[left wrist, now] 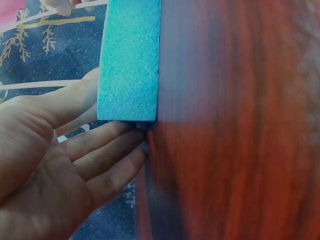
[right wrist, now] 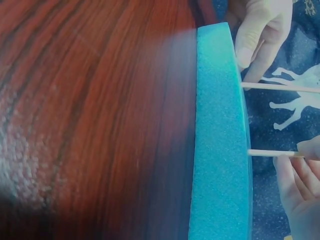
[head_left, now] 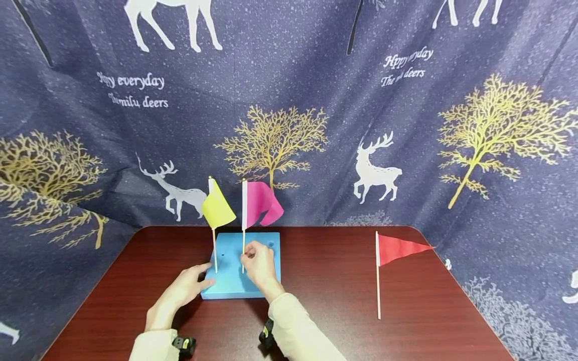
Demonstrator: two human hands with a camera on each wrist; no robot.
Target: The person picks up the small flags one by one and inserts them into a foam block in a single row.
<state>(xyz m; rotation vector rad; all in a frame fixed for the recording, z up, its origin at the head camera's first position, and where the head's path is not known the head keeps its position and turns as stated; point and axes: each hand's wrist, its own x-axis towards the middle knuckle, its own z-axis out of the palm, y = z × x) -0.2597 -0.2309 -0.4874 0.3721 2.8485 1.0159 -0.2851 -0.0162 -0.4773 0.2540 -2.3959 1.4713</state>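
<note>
A blue foam block (head_left: pixel 230 287) lies on the table with two flags standing upright in its front part. My right hand (head_left: pixel 260 265) pinches the thin stick of the magenta flag (head_left: pixel 258 200), whose lower end meets the block's top. To its left stands the yellow flag (head_left: pixel 218 208), untouched. My left hand (head_left: pixel 185 287) rests against the block's left side; in the left wrist view the thumb lies at its top edge and the other fingers stretch along the side. In the right wrist view, both sticks reach the foam's top surface, one at my right fingertips (right wrist: pixel 282 165).
On the right of the brown table (head_left: pixel 329 281) lies a red triangular flag (head_left: pixel 399 249) on its stick. Small dark holes show in the block's top. A dark blue cloth (head_left: pixel 316 75) printed with deer and trees hangs behind the table.
</note>
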